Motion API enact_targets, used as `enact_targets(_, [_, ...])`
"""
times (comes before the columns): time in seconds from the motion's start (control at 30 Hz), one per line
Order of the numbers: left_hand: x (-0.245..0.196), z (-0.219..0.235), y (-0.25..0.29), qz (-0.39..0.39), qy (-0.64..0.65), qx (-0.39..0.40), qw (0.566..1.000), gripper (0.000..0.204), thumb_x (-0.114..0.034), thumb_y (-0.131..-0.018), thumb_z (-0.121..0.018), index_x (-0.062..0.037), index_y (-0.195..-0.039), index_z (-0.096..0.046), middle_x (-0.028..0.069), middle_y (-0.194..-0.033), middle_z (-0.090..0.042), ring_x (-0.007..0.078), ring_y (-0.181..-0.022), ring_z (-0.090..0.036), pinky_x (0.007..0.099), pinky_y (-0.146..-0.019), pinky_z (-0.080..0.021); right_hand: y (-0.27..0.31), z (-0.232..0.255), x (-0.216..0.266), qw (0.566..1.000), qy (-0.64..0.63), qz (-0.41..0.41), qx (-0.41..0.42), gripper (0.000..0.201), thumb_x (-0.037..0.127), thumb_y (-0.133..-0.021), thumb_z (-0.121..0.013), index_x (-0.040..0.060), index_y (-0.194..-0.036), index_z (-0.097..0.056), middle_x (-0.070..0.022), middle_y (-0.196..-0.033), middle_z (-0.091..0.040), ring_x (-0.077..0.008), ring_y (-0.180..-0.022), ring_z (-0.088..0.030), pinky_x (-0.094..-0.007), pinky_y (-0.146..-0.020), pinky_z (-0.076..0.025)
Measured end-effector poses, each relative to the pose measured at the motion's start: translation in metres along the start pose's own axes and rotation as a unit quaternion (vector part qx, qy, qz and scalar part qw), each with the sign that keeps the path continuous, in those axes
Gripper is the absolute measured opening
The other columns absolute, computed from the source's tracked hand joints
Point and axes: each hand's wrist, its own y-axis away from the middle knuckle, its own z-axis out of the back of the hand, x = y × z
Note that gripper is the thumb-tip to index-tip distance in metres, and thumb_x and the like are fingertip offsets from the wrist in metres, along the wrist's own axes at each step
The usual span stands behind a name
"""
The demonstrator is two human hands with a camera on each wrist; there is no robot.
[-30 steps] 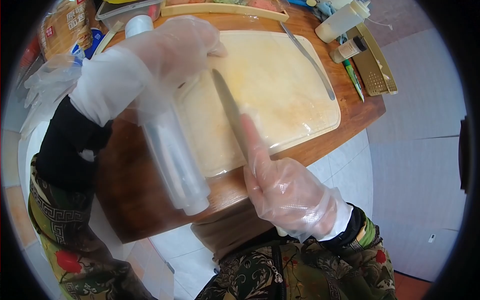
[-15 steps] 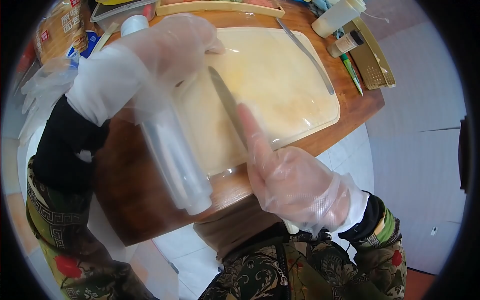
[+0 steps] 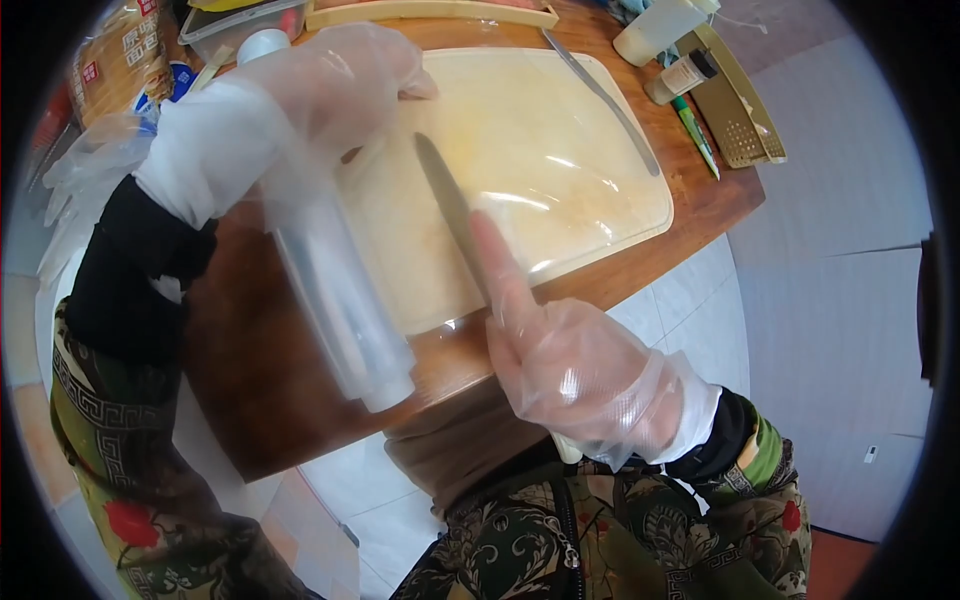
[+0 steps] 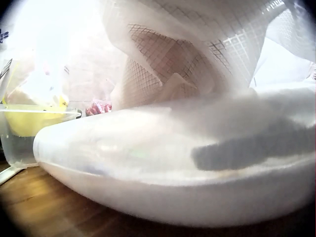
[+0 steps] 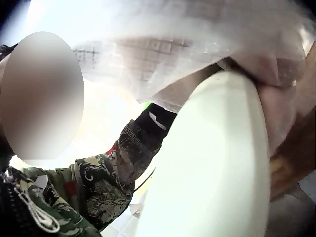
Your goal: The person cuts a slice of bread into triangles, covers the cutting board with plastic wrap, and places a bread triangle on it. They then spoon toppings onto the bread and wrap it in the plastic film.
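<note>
My right hand [image 3: 580, 375], in a clear plastic glove, grips a kitchen knife [image 3: 445, 195], its index finger stretched along the blade. The knife's pale handle [image 5: 212, 163] fills much of the right wrist view. Beneath the blade lies a cream cutting board [image 3: 520, 120] with shiny clear film over it. A roll of cling film [image 3: 335, 300] lies along the board's left side. My gloved left hand [image 3: 350, 85] is over the far part of this roll, fingertips at the board's far left; in the left wrist view its fingers are largely hidden behind the roll.
A thin grey utensil [image 3: 605, 105] lies along the board's right side. Beyond it are a squeeze bottle [image 3: 660, 30], a spice jar [image 3: 682, 78], a green pen [image 3: 695, 135] and a tan basket [image 3: 740, 110]. Bagged bread [image 3: 125, 65] and a plastic tub [image 3: 240, 28] stand far left.
The view has shifted slightly, and glare now shows across the film on the board. The right hand keeps its hold on the knife over the board; the left hand stays by the roll.
</note>
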Motion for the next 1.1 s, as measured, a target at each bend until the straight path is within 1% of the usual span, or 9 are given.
enact_targets(0.07, [-0.004, 0.008, -0.004, -0.009, -0.043, 0.061, 0.997, 0.047, -0.004, -0.077, -0.062, -0.009, -0.122, -0.071, 0.0142, -0.129, -0.064, 0.0322, -0.123, -0.057, 0.0361, -0.109, -0.043, 0.008, -0.006, 0.004, 0.996, 0.075, 0.008, -0.041, 0.069, -0.01, -0.081, -0.056, -0.0238, -0.143, -0.031, -0.0254, -0.094, -0.068, -0.021, -0.05, -0.055, -0.0328, -0.051, -0.047])
enact_targets(0.17, [-0.019, 0.022, -0.008, 0.09, -0.024, 0.129, 0.987, 0.046, -0.004, -0.078, -0.062, -0.009, -0.123, -0.071, 0.0141, -0.13, -0.064, 0.0318, -0.123, -0.057, 0.036, -0.109, -0.043, 0.018, -0.003, 0.01, 0.991, -0.122, -0.042, -0.025, 0.062, -0.01, -0.081, -0.055, -0.0341, -0.133, -0.032, -0.0345, -0.098, -0.064, -0.0215, -0.049, -0.054, -0.0336, -0.05, -0.048])
enact_targets(0.27, [-0.007, 0.011, 0.0, 0.063, 0.056, 0.046, 0.995, 0.044, -0.004, -0.079, -0.062, -0.0089, -0.123, -0.071, 0.0138, -0.13, -0.064, 0.0317, -0.124, -0.056, 0.036, -0.109, -0.042, 0.025, -0.016, 0.013, 0.997, 0.004, 0.012, -0.08, 0.072, -0.009, -0.082, -0.056, -0.0311, -0.141, -0.021, -0.031, -0.092, -0.065, -0.024, -0.048, -0.054, -0.0337, -0.051, -0.049])
enact_targets(0.4, [-0.005, 0.006, -0.003, 0.08, 0.059, 0.061, 0.993, 0.044, -0.005, -0.08, -0.061, -0.0088, -0.123, -0.071, 0.0139, -0.129, -0.063, 0.0317, -0.124, -0.056, 0.0362, -0.109, -0.042, 0.04, -0.013, 0.021, 0.993, -0.111, -0.037, -0.024, 0.083, -0.008, -0.082, -0.058, -0.0254, -0.147, -0.009, -0.022, -0.083, -0.065, -0.0257, -0.048, -0.054, -0.0343, -0.052, -0.049])
enact_targets(0.47, [-0.003, 0.004, -0.002, 0.071, 0.054, 0.027, 0.996, 0.044, -0.005, -0.08, -0.061, -0.0091, -0.123, -0.071, 0.014, -0.129, -0.063, 0.0318, -0.124, -0.056, 0.0365, -0.11, -0.042, 0.044, -0.014, 0.023, 0.983, -0.17, -0.026, -0.063, 0.068, 0.001, -0.082, -0.061, -0.0352, -0.131, -0.032, -0.0464, -0.123, -0.055, -0.0179, -0.044, -0.055, -0.0329, -0.047, -0.049])
enact_targets(0.8, [-0.014, 0.017, 0.001, 0.108, 0.015, 0.107, 0.988, 0.045, -0.004, -0.08, -0.06, -0.0095, -0.123, -0.071, 0.0137, -0.131, -0.063, 0.0315, -0.124, -0.056, 0.0363, -0.11, -0.042, 0.063, 0.0, 0.013, 0.995, 0.048, 0.079, -0.029, 0.047, 0.002, -0.081, -0.059, -0.033, -0.113, -0.052, -0.0444, -0.135, -0.05, -0.0151, -0.05, -0.057, -0.0289, -0.049, -0.049])
enact_targets(0.87, [-0.005, 0.005, 0.006, 0.018, 0.045, -0.009, 0.999, 0.044, -0.004, -0.08, -0.061, -0.0096, -0.123, -0.071, 0.0132, -0.129, -0.064, 0.0315, -0.123, -0.056, 0.0367, -0.11, -0.042, 0.061, -0.003, 0.008, 0.996, -0.03, 0.046, -0.071, 0.057, -0.005, -0.083, -0.056, -0.0247, -0.13, -0.032, -0.0399, -0.124, -0.055, -0.0195, -0.054, -0.058, -0.031, -0.052, -0.049])
enact_targets(0.97, [-0.009, 0.009, 0.002, 0.105, 0.102, 0.054, 0.988, 0.042, -0.006, -0.081, -0.062, -0.0096, -0.122, -0.072, 0.0129, -0.128, -0.064, 0.0314, -0.123, -0.057, 0.037, -0.109, -0.042, 0.058, -0.003, 0.001, 0.98, -0.15, -0.007, -0.132, 0.087, -0.014, -0.085, -0.053, -0.0123, -0.156, -0.002, -0.0331, -0.108, -0.063, -0.0261, -0.06, -0.059, -0.034, -0.056, -0.049])
enact_targets(1.1, [-0.001, 0.002, 0.007, 0.039, 0.084, -0.01, 0.996, 0.041, -0.008, -0.082, -0.064, -0.0102, -0.122, -0.071, 0.0128, -0.128, -0.065, 0.0311, -0.122, -0.057, 0.0371, -0.109, -0.042, 0.036, -0.007, -0.005, 0.98, -0.165, 0.009, -0.107, 0.085, -0.011, -0.088, -0.052, -0.0121, -0.156, -0.001, -0.0091, -0.065, -0.051, -0.0228, -0.051, -0.049, -0.035, -0.052, -0.043])
